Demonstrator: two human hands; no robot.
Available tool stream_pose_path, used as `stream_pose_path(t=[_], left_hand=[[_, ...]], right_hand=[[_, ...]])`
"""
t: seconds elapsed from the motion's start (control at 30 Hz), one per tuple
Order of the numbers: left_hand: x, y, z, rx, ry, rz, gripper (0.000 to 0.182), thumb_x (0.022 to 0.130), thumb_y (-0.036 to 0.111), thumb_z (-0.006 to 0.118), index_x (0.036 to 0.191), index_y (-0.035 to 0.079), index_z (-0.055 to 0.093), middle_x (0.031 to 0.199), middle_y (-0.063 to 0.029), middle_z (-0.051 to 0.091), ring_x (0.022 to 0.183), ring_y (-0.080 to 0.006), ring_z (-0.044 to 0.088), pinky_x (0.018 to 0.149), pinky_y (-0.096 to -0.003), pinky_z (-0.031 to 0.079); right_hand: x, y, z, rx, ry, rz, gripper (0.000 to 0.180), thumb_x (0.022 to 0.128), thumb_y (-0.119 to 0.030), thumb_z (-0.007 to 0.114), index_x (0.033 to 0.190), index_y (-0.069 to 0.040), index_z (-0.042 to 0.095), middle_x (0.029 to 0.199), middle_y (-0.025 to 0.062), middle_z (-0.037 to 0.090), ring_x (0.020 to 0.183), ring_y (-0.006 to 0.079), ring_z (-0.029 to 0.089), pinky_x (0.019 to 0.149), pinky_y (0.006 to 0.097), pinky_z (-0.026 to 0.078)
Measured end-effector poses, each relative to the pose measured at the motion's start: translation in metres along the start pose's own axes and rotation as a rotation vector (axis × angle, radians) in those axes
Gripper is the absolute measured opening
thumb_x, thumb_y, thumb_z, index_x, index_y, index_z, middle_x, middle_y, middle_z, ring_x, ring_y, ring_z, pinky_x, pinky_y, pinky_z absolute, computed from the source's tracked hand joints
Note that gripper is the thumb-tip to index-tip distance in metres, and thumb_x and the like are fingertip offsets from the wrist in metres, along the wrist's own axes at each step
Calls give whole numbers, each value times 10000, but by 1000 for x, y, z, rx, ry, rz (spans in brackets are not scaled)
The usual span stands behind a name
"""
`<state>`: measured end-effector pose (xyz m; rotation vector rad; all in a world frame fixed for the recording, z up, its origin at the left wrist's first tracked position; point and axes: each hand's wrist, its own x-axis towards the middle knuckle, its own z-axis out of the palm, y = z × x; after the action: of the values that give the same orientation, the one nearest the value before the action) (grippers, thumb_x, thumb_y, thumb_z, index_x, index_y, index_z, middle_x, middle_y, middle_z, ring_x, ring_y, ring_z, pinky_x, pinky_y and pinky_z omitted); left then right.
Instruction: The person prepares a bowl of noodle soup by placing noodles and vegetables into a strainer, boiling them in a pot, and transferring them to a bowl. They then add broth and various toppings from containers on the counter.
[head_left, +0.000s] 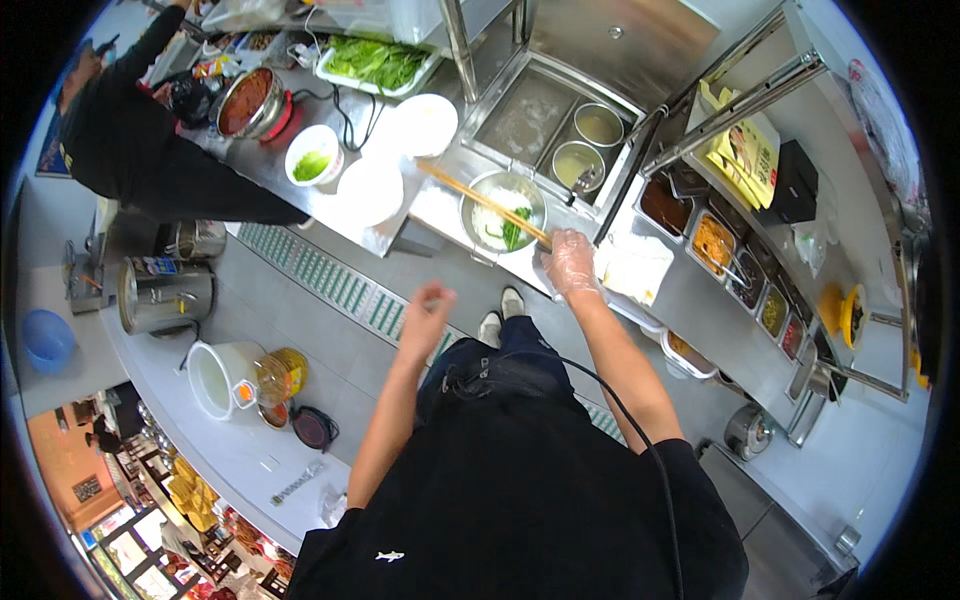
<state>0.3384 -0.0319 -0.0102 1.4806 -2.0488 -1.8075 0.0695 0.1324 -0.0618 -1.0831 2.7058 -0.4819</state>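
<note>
My right hand (571, 262), in a clear plastic glove, grips a pair of long wooden cooking chopsticks (469, 193). They reach across a round metal bowl (484, 180) at the counter's front edge. Inside it lie white food, perhaps noodles or rice, and green leafy vegetables (516, 231). Bare and slightly blurred, my left hand (427, 319) hovers over the floor in front of my body. Its fingers are loosely curled with a gap at the thumb, and no object shows in it. Beside my right hand a white cloth (637, 266) lies on the counter.
Behind the bowl is a steel cooker basin (536, 105) holding two round strainers with cloudy liquid. Topping pans (712, 244) line the right. White bowls (370, 191) and a tray of greens (379, 64) stand left. A person in black (142, 142) works at the far left.
</note>
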Motion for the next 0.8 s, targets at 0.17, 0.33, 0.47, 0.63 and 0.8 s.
stream_pose_path(t=[0.17, 0.33, 0.47, 0.63, 0.8], left_hand=[[59, 2, 50, -455, -220, -422, 600, 1029, 376, 650, 1458, -11, 491, 1390, -123, 603, 1151, -263, 650, 901, -453, 560], [103, -6, 82, -587, -244, -426, 342, 1077, 251, 579, 1306, 3, 527, 1289, -115, 626, 1190, -287, 645, 915, -458, 589], [117, -15, 89, -714, -153, -451, 267, 1101, 160, 504, 1304, -14, 504, 1270, -126, 631, 1192, -275, 653, 930, -443, 596], [147, -35, 67, -394, -117, -273, 183, 1101, 122, 484, 1187, -24, 553, 1084, -121, 695, 998, -227, 713, 882, -360, 595], [177, -66, 39, -132, -190, 17, 173, 1090, 94, 484, 1115, -54, 571, 997, -147, 718, 939, -219, 735, 820, -347, 611]], right_hand=[[14, 12, 26, -79, -131, -20, 227, 1002, -212, 550, 1024, -51, 709, 999, 192, 727, 886, 359, 708, 812, 487, 553], [-22, 7, -10, 260, -250, 114, 292, 1066, -246, 465, 1230, -46, 600, 1115, 252, 686, 1020, 443, 666, 887, 550, 535], [-51, -8, -59, 470, -289, 315, 351, 1071, -366, 534, 1147, -28, 591, 1008, 252, 681, 944, 466, 655, 804, 525, 508], [-87, -19, -72, 675, -125, 536, 403, 1063, -401, 579, 979, -8, 602, 733, 166, 567, 685, 303, 544, 676, 439, 460], [-88, -39, -83, 658, -62, 644, 386, 1049, -363, 620, 929, 3, 604, 704, 122, 501, 677, 217, 450, 648, 401, 434]])
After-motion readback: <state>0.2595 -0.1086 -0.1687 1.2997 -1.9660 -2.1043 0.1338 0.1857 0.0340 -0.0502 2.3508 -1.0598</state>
